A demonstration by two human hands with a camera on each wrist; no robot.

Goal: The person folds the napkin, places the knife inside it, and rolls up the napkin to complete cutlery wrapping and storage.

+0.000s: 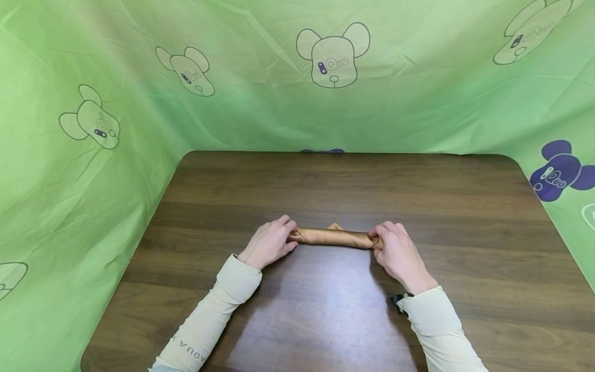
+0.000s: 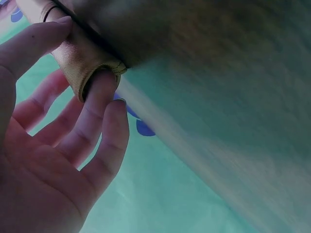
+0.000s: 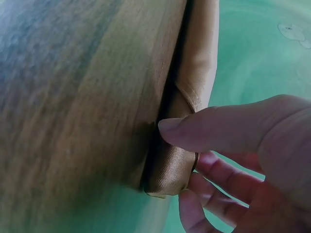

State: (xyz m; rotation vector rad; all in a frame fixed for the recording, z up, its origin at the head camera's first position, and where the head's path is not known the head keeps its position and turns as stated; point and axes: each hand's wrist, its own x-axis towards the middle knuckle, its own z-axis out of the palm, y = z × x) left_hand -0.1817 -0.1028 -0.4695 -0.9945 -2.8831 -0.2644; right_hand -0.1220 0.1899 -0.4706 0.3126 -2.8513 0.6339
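A shiny brown satin cloth (image 1: 337,237), rolled into a tube, lies crosswise on the wooden table. A small corner of its fabric pokes out behind the roll's middle. My left hand (image 1: 271,242) grips the left end; in the left wrist view the thumb presses the cloth (image 2: 75,60) and one fingertip is at the open end of the tube. At the other end, my right hand (image 1: 398,253) pinches the roll, thumb on the near side and fingers behind. The right wrist view shows the thumb across the cloth (image 3: 170,167) near its end.
The dark wooden table (image 1: 279,181) has rounded far corners. Green fabric (image 1: 251,113) printed with bear-like heads hangs behind it and along both sides. A black strap (image 1: 398,304) shows at the right wrist.
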